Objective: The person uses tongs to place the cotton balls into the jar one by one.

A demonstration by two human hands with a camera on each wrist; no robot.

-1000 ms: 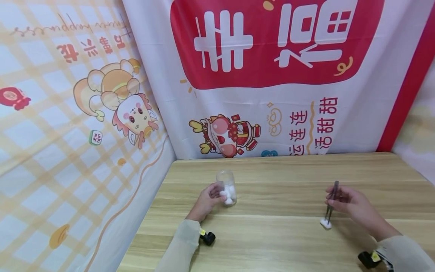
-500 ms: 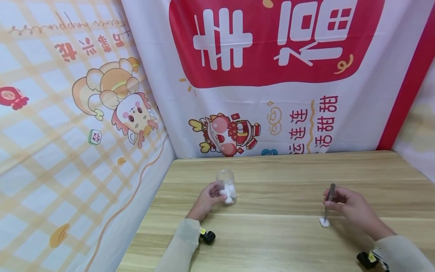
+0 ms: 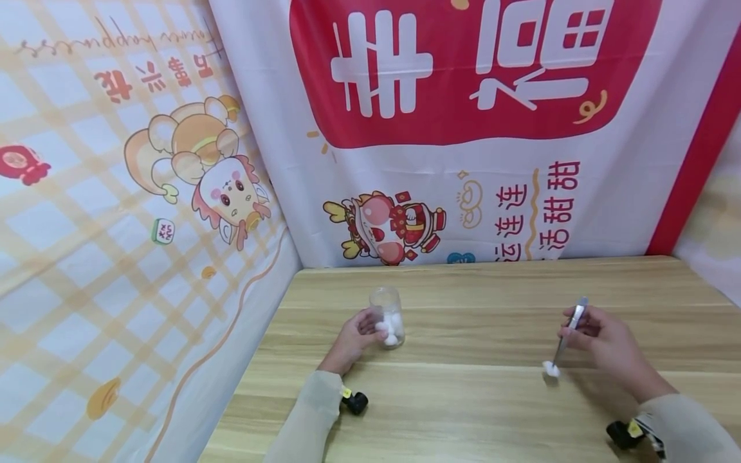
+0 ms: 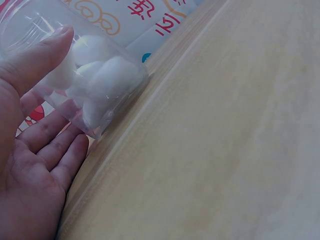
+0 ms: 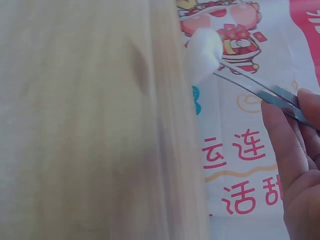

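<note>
My left hand (image 3: 355, 339) grips a clear jar (image 3: 384, 298) that stands upright on the table; the thumb lies across its side in the left wrist view. Several white cotton balls (image 4: 107, 75) fill its lower part. Over to the right, my right hand (image 3: 604, 344) pinches metal tweezers (image 3: 571, 326) between thumb and fingers. At the tweezers' tips a white cotton ball (image 5: 204, 55) is held, lifted over the table with a shadow below it. The mouth of the jar is uncovered.
The wooden table (image 3: 463, 411) spreads between and in front of both hands. A printed cloth (image 3: 463, 193) hangs behind its far edge, and a checked cloth (image 3: 87, 270) closes off the left side. A small black camera (image 3: 355, 403) sits at the left wrist.
The tweezers have closed on the cotton ball and raised it from the table, their top end tilting to the right. My left hand and the jar have stayed in place.
</note>
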